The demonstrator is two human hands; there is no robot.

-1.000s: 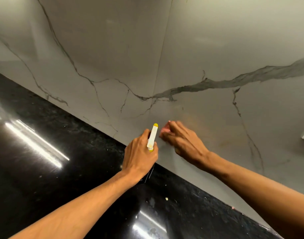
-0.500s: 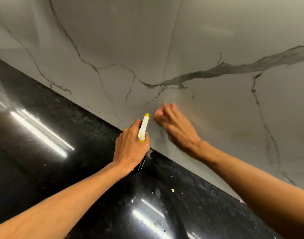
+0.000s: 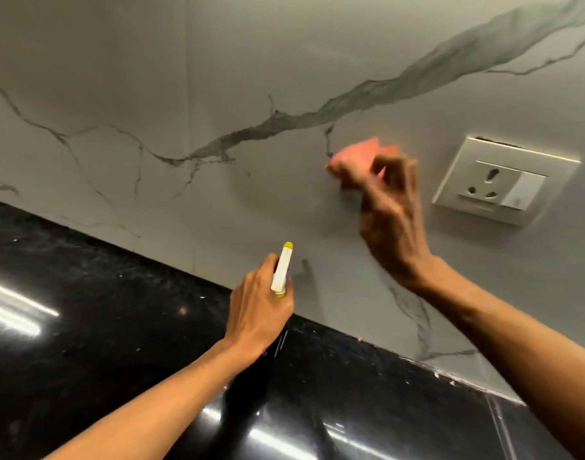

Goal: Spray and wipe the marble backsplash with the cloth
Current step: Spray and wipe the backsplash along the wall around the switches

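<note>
The grey-white marble backsplash [image 3: 218, 78] with dark veins fills the upper view. My left hand [image 3: 257, 307] grips a spray bottle [image 3: 282, 270] with a white and yellow nozzle, held low near the foot of the wall; the bottle's body is hidden under the hand. My right hand [image 3: 390, 220], blurred by motion, presses a small pink cloth [image 3: 357, 157] against the marble, just left of a wall socket. A faint wet arc shows on the marble left of the cloth.
A cream wall socket with a switch [image 3: 503, 180] is set into the backsplash at the right, close to my right hand. A glossy black stone countertop [image 3: 101, 327] runs below the wall, with bright light reflections and a few small specks.
My right hand with the cloth has swept up and to the right along the marble, toward the socket. The view has shifted right, bringing the socket in. My left hand keeps the bottle.
</note>
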